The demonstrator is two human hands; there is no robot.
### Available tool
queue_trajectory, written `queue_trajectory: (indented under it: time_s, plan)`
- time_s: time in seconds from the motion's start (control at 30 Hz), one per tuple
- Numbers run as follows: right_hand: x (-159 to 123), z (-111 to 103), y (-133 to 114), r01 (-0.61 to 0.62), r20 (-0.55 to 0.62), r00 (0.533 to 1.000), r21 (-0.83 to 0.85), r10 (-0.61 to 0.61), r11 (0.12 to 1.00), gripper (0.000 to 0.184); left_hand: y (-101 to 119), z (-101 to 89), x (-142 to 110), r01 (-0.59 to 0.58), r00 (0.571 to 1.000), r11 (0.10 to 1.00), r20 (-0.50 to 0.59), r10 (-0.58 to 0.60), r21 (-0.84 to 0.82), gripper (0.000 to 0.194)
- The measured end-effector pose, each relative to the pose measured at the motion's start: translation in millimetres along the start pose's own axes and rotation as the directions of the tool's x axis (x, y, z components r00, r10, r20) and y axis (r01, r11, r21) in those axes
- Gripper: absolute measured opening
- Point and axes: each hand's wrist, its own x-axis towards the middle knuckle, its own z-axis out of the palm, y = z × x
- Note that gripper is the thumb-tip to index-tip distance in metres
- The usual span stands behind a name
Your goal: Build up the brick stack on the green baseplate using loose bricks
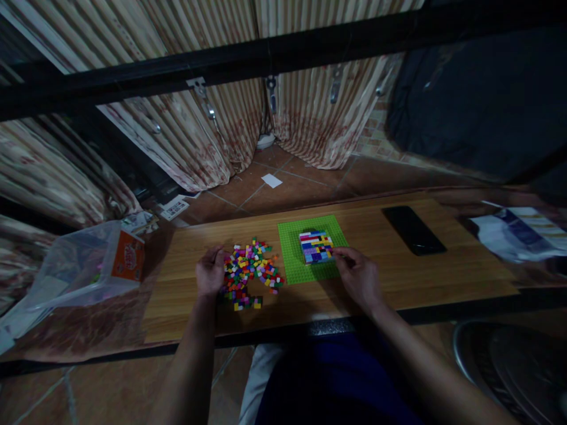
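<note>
A built block of multicoloured toy bricks (315, 247) sits on a green studded baseplate (290, 265) in the middle of the wooden board. My right hand (359, 276) reaches over the plate's right side, thumb and forefinger pinched together at the block's right edge. Whatever lies between those fingertips is too small to make out. Left of the plate spreads a loose pile of small coloured bricks (250, 262). At the left border of this pile is my left hand (210, 273), its fingers curled closed; their tips and anything in them are hard to see.
A black phone (413, 229) lies on the board (460, 265) at the right. Past the left end stands a clear plastic box (82, 260) with an orange label. White and blue packaging (522, 230) sits at far right. A dark metal bar (239, 59) crosses beyond the table.
</note>
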Motion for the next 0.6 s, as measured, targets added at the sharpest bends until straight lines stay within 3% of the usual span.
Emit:
queue_trajectory:
  time_s: [0.37, 0.6]
  plan:
    - [-5.5, 0.2, -1.5, 0.023, 0.006, 1.0, 0.06, -0.024, 0.998, 0.027, -4.7, -1.0, 1.4, -0.02, 1.0, 0.999, 0.0, 0.02, 0.03, 0.032]
    - [-9.4, 5.6, 1.0, 0.134, 0.023, 0.991, -0.001, -0.134, 0.991, 0.029, -0.5, -0.8, -0.7, -0.044, 0.999, 0.999, -0.007, 0.044, 0.002, 0.03]
